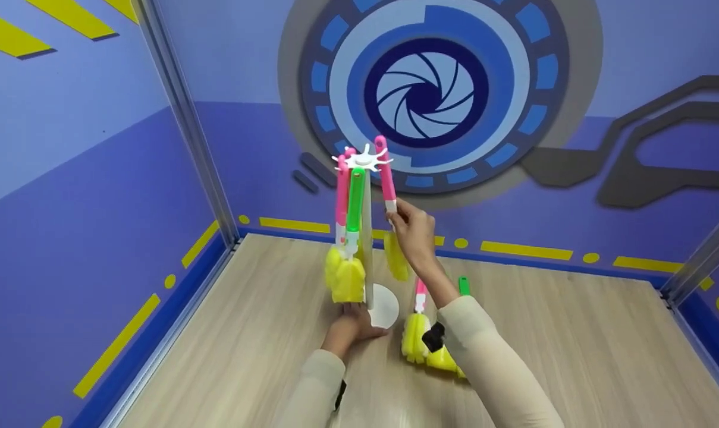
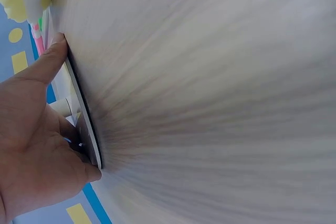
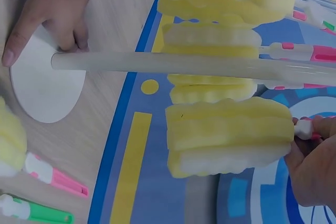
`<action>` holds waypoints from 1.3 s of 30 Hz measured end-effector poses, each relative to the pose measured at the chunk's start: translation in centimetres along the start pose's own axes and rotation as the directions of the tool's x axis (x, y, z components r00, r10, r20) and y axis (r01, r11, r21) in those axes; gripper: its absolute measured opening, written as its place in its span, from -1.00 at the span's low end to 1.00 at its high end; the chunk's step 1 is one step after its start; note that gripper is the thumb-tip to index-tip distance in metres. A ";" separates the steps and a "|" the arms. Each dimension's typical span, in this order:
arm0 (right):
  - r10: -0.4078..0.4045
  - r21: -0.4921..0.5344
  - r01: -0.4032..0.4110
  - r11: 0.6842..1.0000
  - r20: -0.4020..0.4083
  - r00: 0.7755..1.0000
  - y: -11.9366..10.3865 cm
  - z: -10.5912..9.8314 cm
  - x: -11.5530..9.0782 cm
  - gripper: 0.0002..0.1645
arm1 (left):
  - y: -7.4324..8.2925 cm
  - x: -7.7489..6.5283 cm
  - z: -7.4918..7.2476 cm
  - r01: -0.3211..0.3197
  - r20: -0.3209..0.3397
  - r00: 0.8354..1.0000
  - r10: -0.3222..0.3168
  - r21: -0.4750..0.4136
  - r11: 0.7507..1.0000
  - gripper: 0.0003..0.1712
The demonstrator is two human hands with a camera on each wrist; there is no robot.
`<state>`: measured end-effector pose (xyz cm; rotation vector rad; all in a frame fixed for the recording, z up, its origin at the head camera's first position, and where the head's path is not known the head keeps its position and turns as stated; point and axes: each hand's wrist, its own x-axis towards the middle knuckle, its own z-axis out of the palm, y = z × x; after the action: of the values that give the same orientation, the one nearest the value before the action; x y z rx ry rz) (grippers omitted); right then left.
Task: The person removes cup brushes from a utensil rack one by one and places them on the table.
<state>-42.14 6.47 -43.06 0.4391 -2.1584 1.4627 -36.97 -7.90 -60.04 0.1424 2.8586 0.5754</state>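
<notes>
A white stand has a round base (image 1: pixel 388 306), an upright pole (image 1: pixel 369 249) and a ring of curved hooks (image 1: pixel 364 159) on top. My left hand (image 1: pixel 348 330) grips the base, thumb and fingers at its rim in the left wrist view. My right hand (image 1: pixel 417 233) pinches a pink-handled sponge bottle brush (image 3: pixel 231 129) by its white neck, yellow sponge downward. Its handle top overlaps the hooks' right side in the head view. Opposite, a green-handled sponge brush (image 1: pixel 355 205) and pink-handled ones (image 1: pixel 341 199) hang from the hooks.
On the wooden table (image 1: pixel 573 345), right of the stand, lie more sponge brushes, one with a pink handle (image 1: pixel 420 288) and one with a green handle (image 1: pixel 464 285), partly hidden by my right sleeve. Blue printed walls (image 1: pixel 246 154) enclose the table's back and sides.
</notes>
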 end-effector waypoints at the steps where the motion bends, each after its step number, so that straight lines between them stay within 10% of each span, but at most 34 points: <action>1: 0.005 -0.001 -0.005 1.000 0.002 1.000 0.1 -0.1 -0.1 -0.72 | 0.0 0.0 0.0 -0.007 -0.004 1.000 0.007 0.007 1.000 0.31; 12: 0.039 -0.040 -0.039 0.998 -0.022 0.999 1.4 -2.5 -1.3 -0.76 | 0.0 0.7 0.4 0.005 0.031 0.999 -0.009 0.121 0.993 0.25; 21: 0.125 0.013 -0.125 0.992 0.000 0.992 2.6 -3.7 -3.0 -0.76 | -1.1 2.4 2.2 0.033 0.010 0.999 -0.033 0.014 0.999 0.31; 39: 0.316 0.109 -0.314 0.943 -0.003 0.949 4.5 -6.3 -5.9 -0.67 | -0.9 2.2 2.1 0.008 -0.010 1.000 -0.007 0.083 0.996 0.28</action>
<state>-38.27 13.95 -47.95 0.1148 -2.2167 1.7516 -38.65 -7.62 -62.71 0.1425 2.8925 0.4565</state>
